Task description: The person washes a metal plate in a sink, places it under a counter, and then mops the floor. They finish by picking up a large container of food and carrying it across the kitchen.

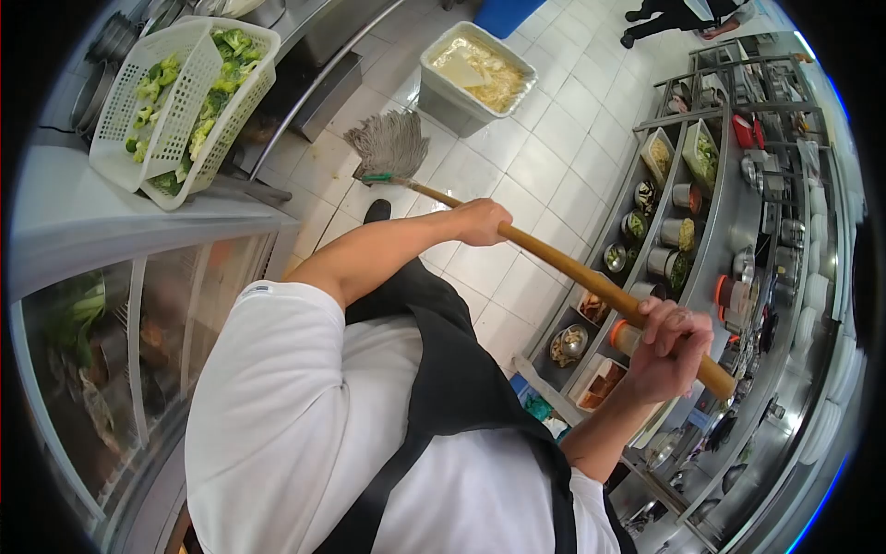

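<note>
A mop with a long wooden handle (563, 263) slants across the view. Its grey string head (392, 143), joined by a green clamp (377, 176), rests on the tiled floor near my shoe (377, 211). My left hand (482, 222) is closed around the middle of the handle. Closer to the handle's upper end, my right hand (671, 343) wraps round it, and the tip sticks out past my fingers.
A white tub (427, 69) of cloudy yellowish liquid stands on the white tiles (544, 185). White baskets (103, 138) of broccoli sit on the left counter. A steel counter (706, 268) with food containers runs along the right. Another person (678, 17) is far off.
</note>
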A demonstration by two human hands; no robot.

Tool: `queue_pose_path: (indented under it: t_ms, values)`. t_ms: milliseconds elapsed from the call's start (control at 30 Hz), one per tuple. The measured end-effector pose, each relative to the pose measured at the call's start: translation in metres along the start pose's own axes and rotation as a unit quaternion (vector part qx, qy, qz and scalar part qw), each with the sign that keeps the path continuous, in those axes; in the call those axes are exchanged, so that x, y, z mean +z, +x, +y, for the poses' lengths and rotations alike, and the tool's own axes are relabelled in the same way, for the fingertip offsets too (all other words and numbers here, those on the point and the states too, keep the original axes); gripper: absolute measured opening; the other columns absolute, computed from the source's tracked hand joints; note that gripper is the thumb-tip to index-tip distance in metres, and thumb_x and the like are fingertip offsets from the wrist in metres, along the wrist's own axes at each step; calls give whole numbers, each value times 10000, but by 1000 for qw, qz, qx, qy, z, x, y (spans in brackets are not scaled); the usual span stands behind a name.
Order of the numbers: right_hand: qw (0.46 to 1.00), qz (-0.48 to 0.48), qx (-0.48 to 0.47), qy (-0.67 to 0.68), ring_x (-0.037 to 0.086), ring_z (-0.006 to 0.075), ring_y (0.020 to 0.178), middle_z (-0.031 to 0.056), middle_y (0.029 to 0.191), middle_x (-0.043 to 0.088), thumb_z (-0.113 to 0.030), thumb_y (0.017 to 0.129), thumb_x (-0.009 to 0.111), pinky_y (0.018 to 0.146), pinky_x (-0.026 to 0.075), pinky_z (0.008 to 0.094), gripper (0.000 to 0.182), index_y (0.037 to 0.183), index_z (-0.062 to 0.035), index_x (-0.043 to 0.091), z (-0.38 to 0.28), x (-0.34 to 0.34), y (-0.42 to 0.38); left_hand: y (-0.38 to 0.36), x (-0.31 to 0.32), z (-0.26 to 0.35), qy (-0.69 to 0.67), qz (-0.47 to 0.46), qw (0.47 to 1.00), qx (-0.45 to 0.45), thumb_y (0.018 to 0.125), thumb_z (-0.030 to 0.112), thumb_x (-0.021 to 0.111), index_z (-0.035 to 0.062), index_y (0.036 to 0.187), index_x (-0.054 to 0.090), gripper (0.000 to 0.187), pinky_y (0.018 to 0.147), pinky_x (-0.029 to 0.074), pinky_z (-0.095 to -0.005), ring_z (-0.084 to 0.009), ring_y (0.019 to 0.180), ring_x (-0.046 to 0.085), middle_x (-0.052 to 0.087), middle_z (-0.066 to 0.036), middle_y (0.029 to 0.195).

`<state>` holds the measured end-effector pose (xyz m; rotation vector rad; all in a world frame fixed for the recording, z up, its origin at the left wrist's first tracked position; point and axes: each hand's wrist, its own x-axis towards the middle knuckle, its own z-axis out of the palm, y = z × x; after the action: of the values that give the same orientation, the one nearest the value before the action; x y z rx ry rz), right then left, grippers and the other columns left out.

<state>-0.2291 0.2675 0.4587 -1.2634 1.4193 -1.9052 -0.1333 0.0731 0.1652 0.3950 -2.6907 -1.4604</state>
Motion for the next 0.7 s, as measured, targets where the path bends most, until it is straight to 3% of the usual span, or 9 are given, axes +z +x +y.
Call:
queue_pose_path:
  t_ms: [267,467,567,600,700]
  values:
    - [994,110,22,-5,431,151,555,-8,577,344,-343,1045,294,767,470,445,409,914,-48,545,8,-15,-42,-6,11,2,48,-86,995,13,770,206,598,15,712,641,204,710,498,-440,-379,748,620,651,-201,751]
    - [988,143,31,-48,436,141,575,-12,573,334,-369,1047,271,746,465,429,435,926,-57,549,-14,-15,-42,-4,8,19,31,-60,996,57,759,204,621,33,666,609,195,668,475,-461,-399,716,605,627,-190,689]
    - [997,76,-9,0,435,136,577,-17,574,333,-357,1046,275,704,453,413,428,918,-52,548,-39,-18,-34,-10,9,38,20,-7,998,65,768,214,620,41,671,599,199,669,475,-466,-404,717,604,626,-186,685]
    - [997,73,-16,-6,423,132,553,-19,569,361,-340,1037,326,683,440,401,395,898,-43,546,-37,-17,-28,-3,14,38,16,17,998,53,773,220,621,45,672,593,204,669,476,-467,-406,719,604,626,-185,685]
    - [997,-49,-46,-31,407,132,522,-17,549,387,-325,1025,381,681,436,402,366,880,-34,549,-13,-12,-13,28,14,12,30,86,995,36,810,247,614,55,679,573,236,661,479,-471,-410,731,603,619,-186,693]
